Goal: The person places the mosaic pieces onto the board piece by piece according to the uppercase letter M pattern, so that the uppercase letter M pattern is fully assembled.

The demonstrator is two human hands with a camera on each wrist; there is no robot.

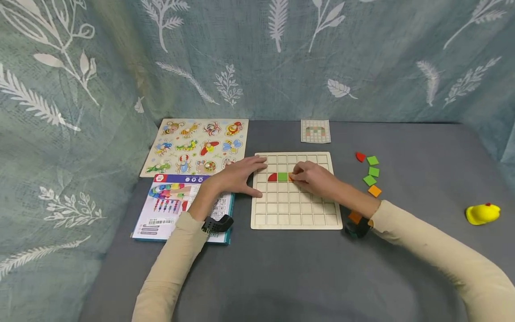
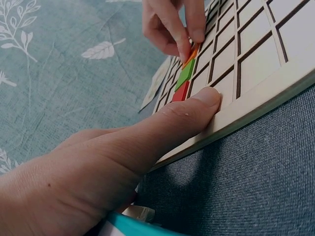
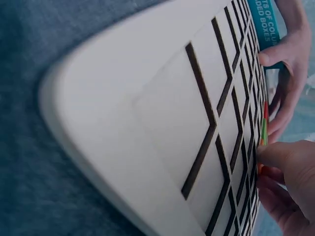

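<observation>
A wooden grid board (image 1: 297, 221) lies flat on the dark table. In one of its rows sit a red quarter-round tile (image 1: 272, 177) and, beside it, a green square tile (image 1: 283, 177). My right hand (image 1: 315, 179) pinches an orange tile (image 2: 191, 55) at the cell just right of the green one; the fingers partly hide it. On the board's left edge rests my left hand (image 1: 240, 175), thumb and fingers spread apart. Its thumb (image 2: 204, 100) presses the rim in the left wrist view.
Right of the board lie loose tiles: a red one (image 1: 360, 156), several green (image 1: 373, 171) and orange ones (image 1: 374, 191), some under the right wrist. A pattern card (image 1: 315, 131) lies behind. An insect puzzle (image 1: 189, 154), a printed box (image 1: 173, 214) and a yellow toy duck (image 1: 483, 214) flank it.
</observation>
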